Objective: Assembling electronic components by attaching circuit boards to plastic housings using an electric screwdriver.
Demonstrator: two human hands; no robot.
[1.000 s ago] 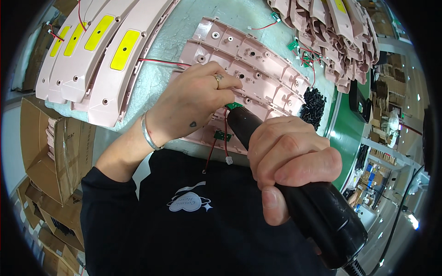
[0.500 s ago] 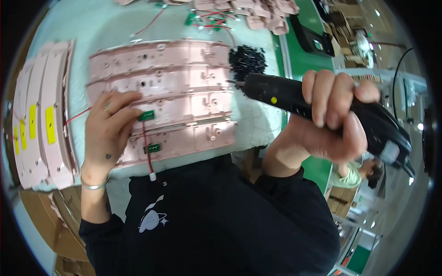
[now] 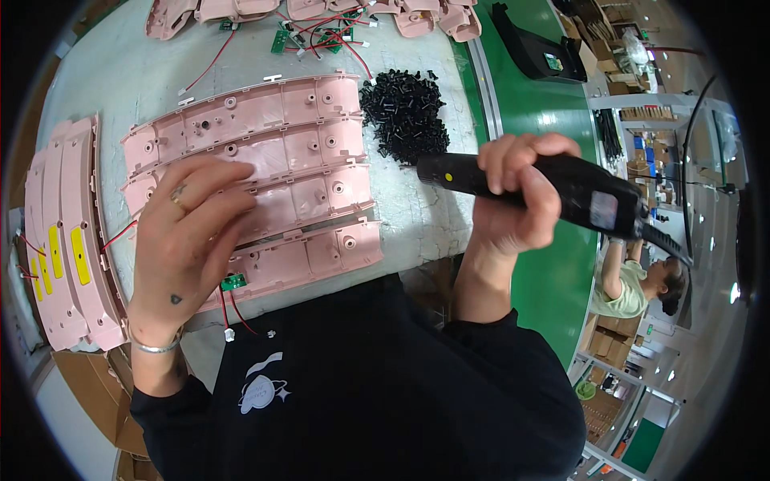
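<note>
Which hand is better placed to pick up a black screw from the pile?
Probably the left hand: it is free, resting open on the pink shells. The right hand is nearer the screw pile but grips the black screwdriver.

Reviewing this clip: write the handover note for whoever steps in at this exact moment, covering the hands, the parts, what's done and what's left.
Left hand: flat on the row of pink curved shells lying inner side up, holding them down.
Right hand: gripping the black electric screwdriver, lifted off the parts, tip pointing toward the pile of black screws.
A small green circuit board with red wires sits at the nearest shell's edge.
Done: a stack of shells with yellow strips lies at left.
Left: whether screws are already in these bosses cannot be told; more shells and boards lie at the far edge.
</note>
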